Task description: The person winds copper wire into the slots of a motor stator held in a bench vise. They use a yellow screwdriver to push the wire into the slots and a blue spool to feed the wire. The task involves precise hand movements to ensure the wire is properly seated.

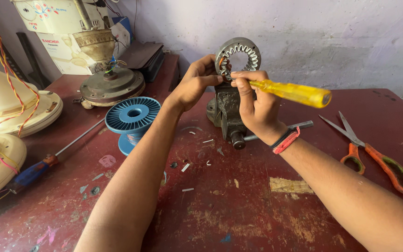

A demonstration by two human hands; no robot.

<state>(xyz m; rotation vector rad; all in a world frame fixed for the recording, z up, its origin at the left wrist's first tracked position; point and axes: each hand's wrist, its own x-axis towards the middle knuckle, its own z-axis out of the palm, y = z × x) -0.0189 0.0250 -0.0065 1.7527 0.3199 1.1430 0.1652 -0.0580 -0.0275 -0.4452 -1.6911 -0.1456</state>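
A grey ring-shaped motor stator [239,55] with slotted inner teeth stands upright, clamped in a small dark bench vise [227,112]. My left hand [197,80] grips the stator's left rim. My right hand [256,105] holds a screwdriver with a clear yellow handle [295,92]; its tip points into the stator's lower left slots, hidden behind my fingers. A red and black band circles my right wrist.
Orange-handled scissors [374,154] lie at the right. A blue wire spool [132,116] and a long blue-handled screwdriver [38,170] lie to the left, with cream fan parts [5,107] and a fan motor [112,84] behind. Small white scraps dot the red table [239,205].
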